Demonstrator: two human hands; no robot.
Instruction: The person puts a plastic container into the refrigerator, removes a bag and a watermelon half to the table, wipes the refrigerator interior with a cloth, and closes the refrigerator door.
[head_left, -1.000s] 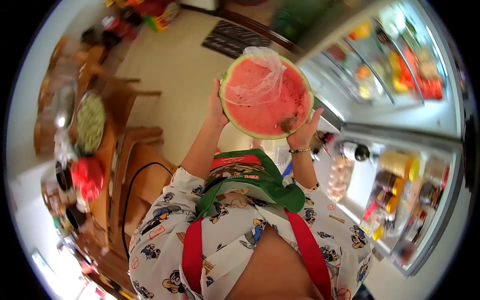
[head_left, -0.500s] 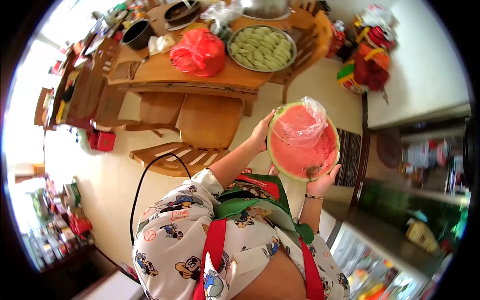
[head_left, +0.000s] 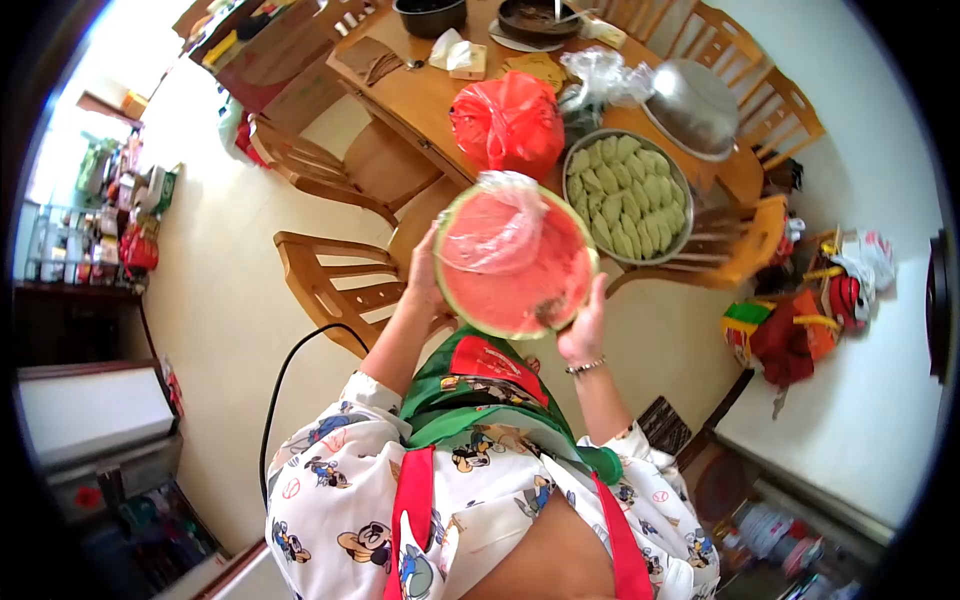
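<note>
A cut watermelon half is held out in front of my body, its red face turned up toward me. Clear plastic film lies crumpled over its upper part, and a dark, dug-out patch shows near the lower rim. My left hand grips the rind on the left side. At the lower right edge, my right hand, with a bracelet at the wrist, supports the rind. Both hands' fingers are partly hidden under the melon. Just past it, a red plastic bag stands on the wooden table.
A round tray of green dumplings sits at the table's near right edge. Behind are a metal bowl, a dark pan and a black pot. Wooden chairs stand close on the left and another chair at right.
My view has turned right, away from the glass-fronted cabinet and toward the table. The watermelon half, still in both hands, now appears further left and in front of the red bag.
</note>
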